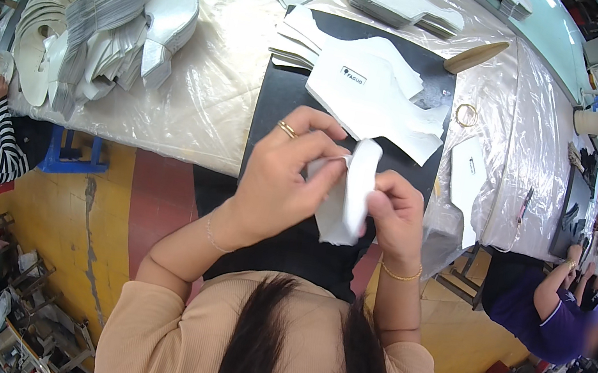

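Observation:
A white, flexible cut piece (359,189), probably leather or a similar sheet, is bent upright between my two hands above the near edge of a black board (268,122). My left hand (287,173) pinches its left edge between thumb and fingertips. On the other side, my right hand (398,215) is closed on the piece with thumb and curled fingers. Just beyond, several similar white shaped pieces (354,93) lie overlapping on the board, the top one bearing a small dark-framed label. Another labelled white piece (467,171) lies right of the board.
Fanned and stacked pale cut pieces (108,28) cover the left of the plastic-covered table (208,116); another stack (397,1) is at the back. A pointed wooden tool (476,56) and a yellowish ring (467,115) lie right. Co-workers sit left and right, one in purple (558,317).

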Demonstrator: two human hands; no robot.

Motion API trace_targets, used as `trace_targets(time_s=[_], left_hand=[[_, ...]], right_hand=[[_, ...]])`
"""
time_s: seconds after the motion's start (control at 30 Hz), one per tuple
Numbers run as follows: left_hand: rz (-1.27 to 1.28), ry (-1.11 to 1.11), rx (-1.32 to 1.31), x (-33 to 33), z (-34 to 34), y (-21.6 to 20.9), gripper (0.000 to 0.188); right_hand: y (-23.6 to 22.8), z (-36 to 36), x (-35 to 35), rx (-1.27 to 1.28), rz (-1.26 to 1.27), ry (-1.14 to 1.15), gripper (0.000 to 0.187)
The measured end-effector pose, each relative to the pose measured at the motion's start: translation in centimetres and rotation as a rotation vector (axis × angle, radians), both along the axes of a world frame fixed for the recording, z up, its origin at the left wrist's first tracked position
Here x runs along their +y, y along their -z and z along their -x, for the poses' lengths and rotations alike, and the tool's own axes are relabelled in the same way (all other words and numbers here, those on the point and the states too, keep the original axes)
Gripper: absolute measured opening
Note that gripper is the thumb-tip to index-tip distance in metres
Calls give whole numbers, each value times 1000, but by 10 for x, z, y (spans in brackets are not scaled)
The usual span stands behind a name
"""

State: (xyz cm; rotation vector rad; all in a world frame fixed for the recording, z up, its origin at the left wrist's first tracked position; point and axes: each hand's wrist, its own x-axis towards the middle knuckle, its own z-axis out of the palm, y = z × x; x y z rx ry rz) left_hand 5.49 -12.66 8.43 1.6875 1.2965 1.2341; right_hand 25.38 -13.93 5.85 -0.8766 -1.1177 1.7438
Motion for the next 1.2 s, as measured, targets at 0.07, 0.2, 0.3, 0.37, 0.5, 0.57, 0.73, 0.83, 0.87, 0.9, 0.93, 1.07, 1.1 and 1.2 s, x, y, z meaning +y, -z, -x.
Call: trace_targets(time_s=[0.07, 0.2, 0.3, 0.37, 0.5, 0.57, 0.73, 0.83, 0.87, 0.9, 0.93, 1.07, 1.1, 1.2], left_hand=[[102, 0, -162, 4, 3, 8, 6], [301, -56, -559, 6, 5, 24, 16], [470, 24, -759, 2, 6, 28, 15], [547, 86, -810, -1, 5, 27, 15], [535, 130, -839, -13, -13, 24, 32], [481, 132, -875, -20, -20, 25, 44], [241, 119, -562, -33, -10, 35, 40], [112, 123, 202, -31, 22, 41, 25], [179, -6, 252, -31, 27, 43, 19], [304, -52, 336, -30, 36, 44, 23], [269, -72, 428, -31, 45, 44, 26], [37, -228, 702, -41, 55, 45, 36], [-32, -238, 669, -43, 53, 46, 38], [-21, -172, 296, -47, 39, 57, 45]], right_hand=[[3, -3, -2, 183, -39, 78, 23], [9, -6, -3, 544, 1, 113, 18], [5, -5, -1, 321, -102, 170, 20], [-3, -5, 1, 139, -195, 219, 22], [-37, -17, 1, -116, -155, 188, 24], [-51, -21, 0, -222, -176, 141, 23], [-63, -16, 1, -435, -122, 19, 20], [-33, 11, 18, -572, -226, -135, 21], [-18, 27, 22, -635, -283, -154, 20], [-2, 45, 24, -670, -304, -151, 20], [9, 58, 25, -609, -348, -178, 22], [36, 73, 19, -607, -417, -204, 21], [40, 72, 18, -574, -347, -211, 21], [47, 59, 20, -478, -228, -223, 19]])
